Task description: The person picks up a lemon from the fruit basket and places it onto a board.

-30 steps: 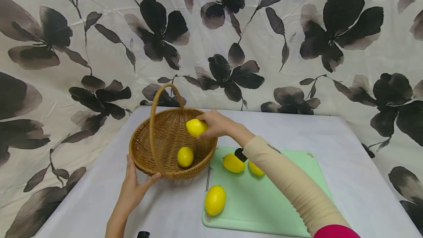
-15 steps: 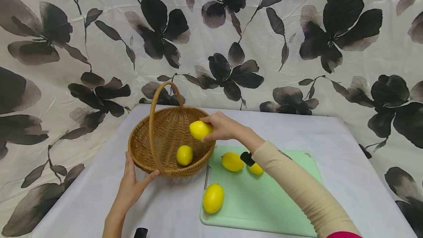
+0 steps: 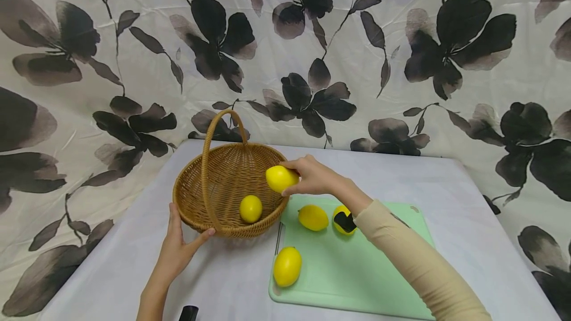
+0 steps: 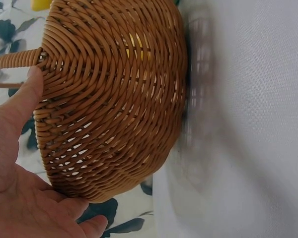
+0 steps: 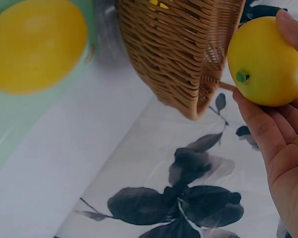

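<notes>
In the head view my right hand (image 3: 314, 176) pinches a yellow lemon (image 3: 281, 178) between thumb and fingers, at the right rim of a brown wicker basket (image 3: 192, 182). The right wrist view shows this lemon (image 5: 263, 74) with a green stem nub, outside the basket wall (image 5: 164, 44). Inside the basket lies one lemon (image 3: 251, 209). My left hand (image 3: 175, 251) rests spread against the basket's front left rim. In the left wrist view the thumb (image 4: 27, 94) touches the rim beside the handle, and the fingers lie along the outer side.
On a light green cutting board (image 3: 357, 271) lie a lemon (image 3: 287, 266) at the front left, another lemon (image 3: 313, 217) farther back, and a third lemon (image 3: 341, 212), partly covered by a black wrist piece (image 3: 345, 222). A white cloth covers the table (image 3: 232, 281); flowered fabric (image 3: 308, 98) hangs behind.
My right hand has moved right with the lemon, from above the basket's opening to its right rim. My left hand and the basket have stayed nearly still.
</notes>
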Tool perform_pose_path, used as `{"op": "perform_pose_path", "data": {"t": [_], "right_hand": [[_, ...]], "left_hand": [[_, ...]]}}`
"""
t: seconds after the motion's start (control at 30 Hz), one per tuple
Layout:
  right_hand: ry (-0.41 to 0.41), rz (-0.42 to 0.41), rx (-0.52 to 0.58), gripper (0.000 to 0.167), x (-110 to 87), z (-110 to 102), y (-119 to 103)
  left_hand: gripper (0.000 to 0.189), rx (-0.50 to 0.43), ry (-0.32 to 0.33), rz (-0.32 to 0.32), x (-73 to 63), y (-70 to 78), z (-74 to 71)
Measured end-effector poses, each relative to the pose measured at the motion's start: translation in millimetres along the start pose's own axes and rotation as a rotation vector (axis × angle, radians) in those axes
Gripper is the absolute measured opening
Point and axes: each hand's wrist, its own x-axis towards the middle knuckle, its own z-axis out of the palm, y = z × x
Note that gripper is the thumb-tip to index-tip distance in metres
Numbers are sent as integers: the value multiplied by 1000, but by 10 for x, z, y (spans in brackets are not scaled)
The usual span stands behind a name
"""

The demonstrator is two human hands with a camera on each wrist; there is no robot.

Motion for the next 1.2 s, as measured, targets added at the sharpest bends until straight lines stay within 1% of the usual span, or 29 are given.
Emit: {"op": "perform_pose_path", "data": {"t": [0.37, 0.63, 1.03, 1.2], "right_hand": [[1, -12, -11, 64, -187, 53, 95], [26, -23, 23, 59, -356, 32, 154], [14, 5, 68, 61, -606, 75, 209], [23, 25, 84, 62, -712, 96, 238]], "left_hand": [[118, 1, 0, 3, -5, 1, 10], [118, 3, 3, 11, -2, -2, 3], [118, 5, 6, 18, 15, 1, 8], [117, 7, 4, 12, 12, -5, 16]]}}
